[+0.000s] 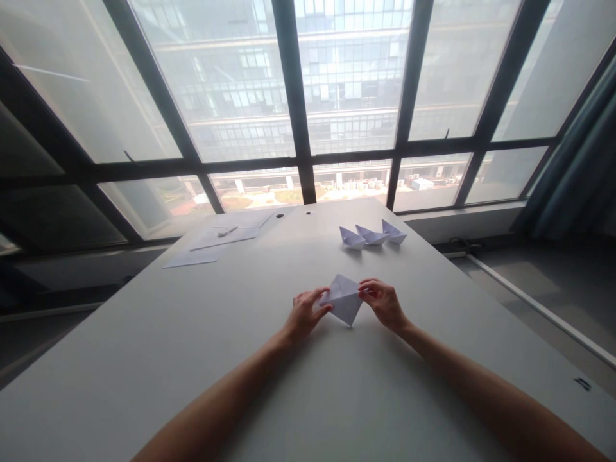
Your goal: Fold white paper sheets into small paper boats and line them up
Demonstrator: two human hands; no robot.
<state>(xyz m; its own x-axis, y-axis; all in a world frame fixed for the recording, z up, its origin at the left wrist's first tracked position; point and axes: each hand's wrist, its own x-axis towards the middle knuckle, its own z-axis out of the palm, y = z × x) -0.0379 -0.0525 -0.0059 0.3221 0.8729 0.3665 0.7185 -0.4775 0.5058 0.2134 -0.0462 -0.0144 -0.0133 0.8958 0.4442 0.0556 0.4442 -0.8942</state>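
Observation:
Between my two hands is a folded sheet of white paper (pixel 342 300), diamond-shaped, with a crease running across its middle. My left hand (pixel 305 311) pinches its left corner between thumb and fingers. At the right corner, the fingertips of my right hand (pixel 382 301) are closed on the paper. One corner points down toward me, close to the tabletop. Beyond my right hand, three folded paper boats (pixel 373 236) stand side by side in a row.
The white table (pixel 269 398) reaches to the windows. Paper sheets (pixel 202 255) lie at the far left, with a small white object (pixel 228 231) on top that I cannot make out. Round holes (pixel 280 216) pierce the far tabletop. A dark curtain (pixel 572 147) hangs at right.

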